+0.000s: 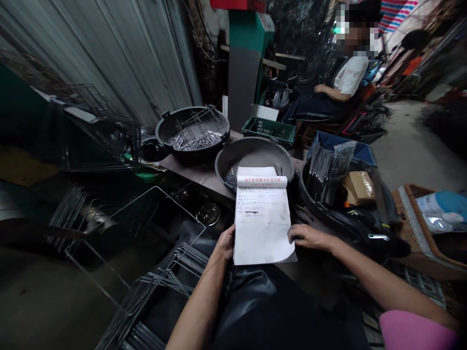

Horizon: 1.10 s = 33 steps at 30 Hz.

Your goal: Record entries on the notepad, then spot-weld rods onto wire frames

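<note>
Above my lap is a white paper notepad (261,228) with red print along its folded-over top and handwritten lines below. My left hand (226,244) grips its left edge, the fingers partly hidden underneath. At the right edge, the curled fingers of my right hand (305,236) pinch the lower corner of the pages, and the fingertips look dark with grime. Just behind the notepad sits a round dark pan (255,150) holding thin metal pieces, partly covered by the paper. Bent wire frames (156,282) lie in a bundle left of my left arm.
Another pan (162,131) holds metal pins and wire racks. A green basket (270,130) stands behind. On the right are a tub (310,199) with metal rods and a brown package (359,188), plus a wicker basket (412,228). A seated person (350,75) is farther back.
</note>
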{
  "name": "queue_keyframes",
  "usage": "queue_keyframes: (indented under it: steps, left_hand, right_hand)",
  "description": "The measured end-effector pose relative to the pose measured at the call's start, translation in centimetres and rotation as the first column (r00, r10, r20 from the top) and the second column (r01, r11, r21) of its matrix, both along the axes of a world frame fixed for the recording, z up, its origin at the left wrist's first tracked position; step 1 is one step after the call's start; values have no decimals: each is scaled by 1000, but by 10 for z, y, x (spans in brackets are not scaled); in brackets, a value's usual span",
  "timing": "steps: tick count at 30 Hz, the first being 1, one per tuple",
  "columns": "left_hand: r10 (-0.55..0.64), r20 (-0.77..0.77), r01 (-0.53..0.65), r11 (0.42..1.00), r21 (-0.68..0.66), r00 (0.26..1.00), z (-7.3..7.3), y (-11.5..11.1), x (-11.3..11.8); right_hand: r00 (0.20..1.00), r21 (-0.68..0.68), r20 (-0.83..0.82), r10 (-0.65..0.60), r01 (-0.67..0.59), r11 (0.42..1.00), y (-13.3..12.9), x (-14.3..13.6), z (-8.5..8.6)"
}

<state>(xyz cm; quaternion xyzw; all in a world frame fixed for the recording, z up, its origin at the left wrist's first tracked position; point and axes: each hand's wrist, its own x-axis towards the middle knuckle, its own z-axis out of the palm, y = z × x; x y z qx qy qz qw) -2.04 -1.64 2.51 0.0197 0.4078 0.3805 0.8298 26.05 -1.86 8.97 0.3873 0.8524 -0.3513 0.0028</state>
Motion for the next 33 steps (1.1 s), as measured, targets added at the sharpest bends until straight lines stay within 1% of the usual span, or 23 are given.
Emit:
queue_keyframes:
  steps: [10,14,22,26,33]
  left_hand:
    - [8,4,-8,1000,-5,1000,4,0,1]
    - [6,19,-7,1000,22,1000,4,-1,1]
    - [7,29,-8,1000,28,1000,1,-1,0]
    - [16,24,-16,1000,24,1000,4,-2,0]
    - [9,5,-9,1000,19,1000,6,-2,0]
  right_hand:
    - [995,57,88,55,-60,997,-1,-1,-4]
    - [993,46,108,52,-57,997,-1,-3,0]
    - [985,17,167,40,-43,999,-5,-6,7]
    - [981,40,192,36,-45,998,-7,-5,5]
    - [981,69,188,38,-52,996,-8,-5,-3]
